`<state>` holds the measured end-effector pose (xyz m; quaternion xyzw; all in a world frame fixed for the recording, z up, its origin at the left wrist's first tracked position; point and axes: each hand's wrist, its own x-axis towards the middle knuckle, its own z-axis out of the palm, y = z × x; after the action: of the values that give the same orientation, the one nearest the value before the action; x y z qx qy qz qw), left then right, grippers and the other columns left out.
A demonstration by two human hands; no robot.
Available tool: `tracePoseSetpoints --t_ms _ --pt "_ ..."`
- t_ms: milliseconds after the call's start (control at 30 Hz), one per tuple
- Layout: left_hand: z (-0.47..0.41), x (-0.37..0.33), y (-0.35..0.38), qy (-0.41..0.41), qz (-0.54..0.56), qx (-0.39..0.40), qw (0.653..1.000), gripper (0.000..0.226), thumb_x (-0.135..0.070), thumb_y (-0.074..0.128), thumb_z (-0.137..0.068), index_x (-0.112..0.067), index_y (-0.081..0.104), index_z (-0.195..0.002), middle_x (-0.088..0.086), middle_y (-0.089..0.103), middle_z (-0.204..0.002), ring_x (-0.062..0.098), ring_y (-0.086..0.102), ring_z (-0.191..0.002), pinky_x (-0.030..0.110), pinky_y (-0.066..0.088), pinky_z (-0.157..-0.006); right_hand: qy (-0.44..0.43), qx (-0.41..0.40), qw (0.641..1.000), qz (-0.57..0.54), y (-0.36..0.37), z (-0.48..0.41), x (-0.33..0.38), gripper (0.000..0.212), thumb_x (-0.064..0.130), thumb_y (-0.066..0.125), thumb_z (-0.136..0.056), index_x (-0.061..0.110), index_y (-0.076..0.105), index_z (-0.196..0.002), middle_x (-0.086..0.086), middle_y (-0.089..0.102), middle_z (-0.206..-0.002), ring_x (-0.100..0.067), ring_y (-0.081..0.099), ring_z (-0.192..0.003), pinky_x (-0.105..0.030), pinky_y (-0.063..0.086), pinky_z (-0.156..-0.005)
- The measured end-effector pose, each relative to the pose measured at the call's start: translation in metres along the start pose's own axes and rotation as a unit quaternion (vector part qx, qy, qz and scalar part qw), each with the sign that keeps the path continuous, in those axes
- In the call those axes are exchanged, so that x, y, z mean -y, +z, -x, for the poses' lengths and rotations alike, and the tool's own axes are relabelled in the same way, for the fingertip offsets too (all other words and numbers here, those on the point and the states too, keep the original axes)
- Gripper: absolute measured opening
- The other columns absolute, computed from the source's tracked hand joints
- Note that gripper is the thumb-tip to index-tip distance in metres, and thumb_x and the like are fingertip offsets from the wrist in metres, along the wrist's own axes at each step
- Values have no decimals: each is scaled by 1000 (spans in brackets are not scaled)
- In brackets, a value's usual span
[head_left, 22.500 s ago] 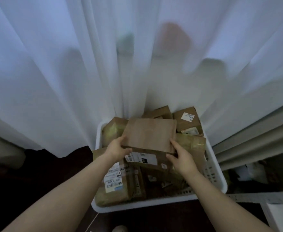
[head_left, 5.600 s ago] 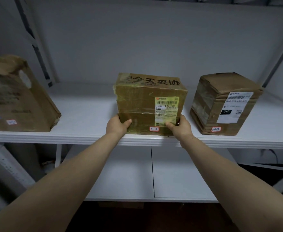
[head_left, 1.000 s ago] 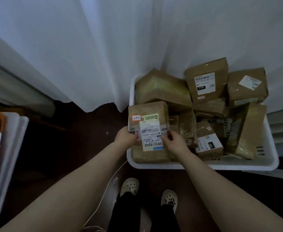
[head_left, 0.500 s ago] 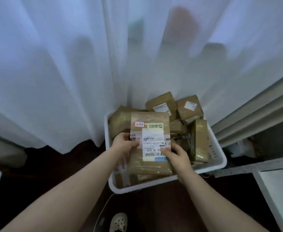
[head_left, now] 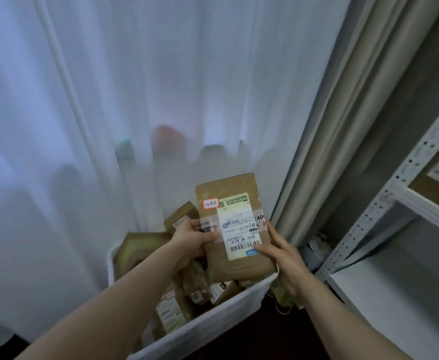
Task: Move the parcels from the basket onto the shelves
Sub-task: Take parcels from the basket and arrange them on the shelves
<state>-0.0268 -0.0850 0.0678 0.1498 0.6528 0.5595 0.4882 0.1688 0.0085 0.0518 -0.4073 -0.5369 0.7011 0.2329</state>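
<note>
1. Flat brown cardboard parcel point(head_left: 232, 227) with a white barcode label and a small red-edged sticker sits just right of frame centre, held upright, above the basket.
2. Left hand point(head_left: 192, 240) at the parcel's 9 o'clock edge; grip closed on it, thumb across the taped front, fingers behind.
3. Right hand point(head_left: 282, 252) at the parcel's 4 o'clock corner; grip closed on it, thumb on the label's lower edge, palm along the side.
4. White plastic basket point(head_left: 208, 323) at 6 o'clock of the parcel, on the dark floor point(head_left: 278, 333). It holds a jumble of brown taped parcels point(head_left: 171, 305), several with white labels.
5. Sheer white curtain point(head_left: 135, 100) fills the view from 9 to 1 o'clock, touching the basket's far side; blurred shapes show through it.
6. Beige heavy curtain point(head_left: 343, 120) hangs at 2 o'clock.
7. White metal shelves point(head_left: 400, 203) with perforated uprights stand at 3 o'clock, near the basket; a brown box point(head_left: 436, 188) rests on the upper shelf, partly cut by the frame edge.
</note>
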Motion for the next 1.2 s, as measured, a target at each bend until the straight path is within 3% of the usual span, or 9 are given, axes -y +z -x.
tracePoseSetpoints --t_ms 167,500,633,733,833,900,967,1067,1200 --pt "32 -20 38 32 12 36 999 39 5 71 -78 -8 53 -109 8 70 -97 22 70 -83 42 60 -71 -31 4 999 -16 -34 33 27 76 6 73 -75 45 46 -134 -2 65 -120 -25 64 -104 -31 55 -73" --pt "71 -46 57 41 -45 114 992 42 0 70 -80 -15 55 -116 9 70 -109 26 68 -98 47 57 -82 -85 3 995 -43 -59 67 52 87 27 84 -45 43 58 -126 -1 72 -110 -26 60 -108 -39 42 -96" --pt "80 -55 56 47 -29 119 991 39 5 67 -82 -13 56 -115 10 71 -105 27 67 -98 47 57 -82 -93 15 994 -50 -60 82 60 82 9 83 -56 42 58 -127 -1 68 -116 -22 61 -97 -32 51 -70" --pt "88 -60 60 55 -63 119 989 32 -1 67 -84 -12 57 -112 8 70 -106 24 66 -99 44 55 -88 -120 -34 992 -30 -60 90 65 67 9 79 -64 43 63 -120 1 61 -121 -21 57 -102 -32 50 -72" --pt "93 -68 71 118 -157 41 980 33 -6 72 -81 -16 52 -105 3 61 -119 18 55 -110 34 45 -98 -165 -81 983 9 -60 96 79 60 9 79 -71 40 62 -120 2 58 -124 -15 57 -102 -28 49 -74" --pt "93 -83 74 239 -296 -85 921 68 -15 76 -77 -13 39 -135 6 42 -139 22 38 -129 33 34 -105 -203 -113 965 123 -64 100 95 72 10 82 -69 36 55 -130 0 51 -129 -11 55 -104 -26 51 -82" --pt "90 -102 74 339 -486 -122 796 109 -34 79 -71 -13 9 -152 13 17 -155 28 16 -143 40 20 -116 -212 -134 930 269 -69 103 113 87 14 84 -67 38 42 -140 -2 32 -138 -14 42 -114 -29 46 -94" --pt "99 -122 90 364 -685 -11 631 118 -40 78 -69 -18 -2 -153 9 1 -160 27 -1 -147 52 0 -118 -224 -87 876 418 -70 112 141 100 20 84 -68 45 25 -145 -1 17 -139 -21 29 -125 -27 37 -98" --pt "110 -133 118 299 -775 117 545 124 -34 80 -68 -14 -10 -151 7 -5 -160 26 -7 -147 51 -5 -115 -237 15 816 527 -64 122 167 111 19 83 -68 53 11 -145 5 15 -132 -14 23 -119 -25 32 -102"
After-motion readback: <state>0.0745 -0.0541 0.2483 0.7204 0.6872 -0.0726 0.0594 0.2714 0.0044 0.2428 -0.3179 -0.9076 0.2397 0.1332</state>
